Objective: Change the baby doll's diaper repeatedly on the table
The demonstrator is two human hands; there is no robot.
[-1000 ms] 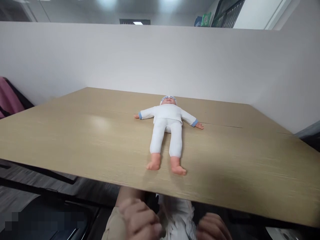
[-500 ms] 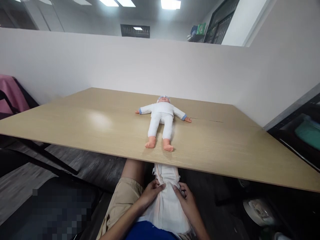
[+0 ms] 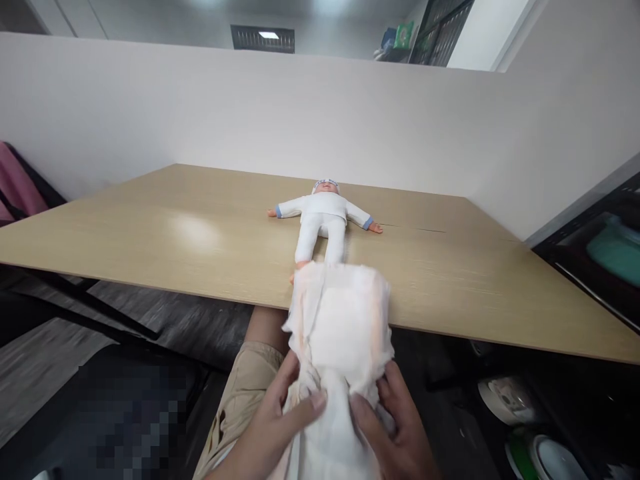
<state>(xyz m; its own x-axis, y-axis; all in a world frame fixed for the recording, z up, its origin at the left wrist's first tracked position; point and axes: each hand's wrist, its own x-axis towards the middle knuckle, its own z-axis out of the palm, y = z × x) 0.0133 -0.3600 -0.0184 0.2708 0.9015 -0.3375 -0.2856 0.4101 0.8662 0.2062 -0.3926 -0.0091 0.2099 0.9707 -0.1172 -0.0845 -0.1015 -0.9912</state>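
A baby doll (image 3: 324,220) in white clothes with blue cuffs lies face up on the light wooden table (image 3: 150,233), arms spread, feet toward me. Both my hands hold a white diaper (image 3: 340,327) in front of the table's near edge. My left hand (image 3: 280,420) grips its lower left side with the thumb on top. Gripping the lower right side is my right hand (image 3: 390,427). The diaper's upper part rises over the table edge and hides the doll's feet.
A white partition wall (image 3: 200,113) stands behind the table. A pink cloth (image 3: 17,187) hangs at the far left. Bowls and containers (image 3: 515,400) sit low at the right on the floor or a shelf. My tan shorts (image 3: 240,393) show below.
My hands have lifted the diaper from my lap up to the table's near edge, so it now covers the doll's feet. The doll has not moved.
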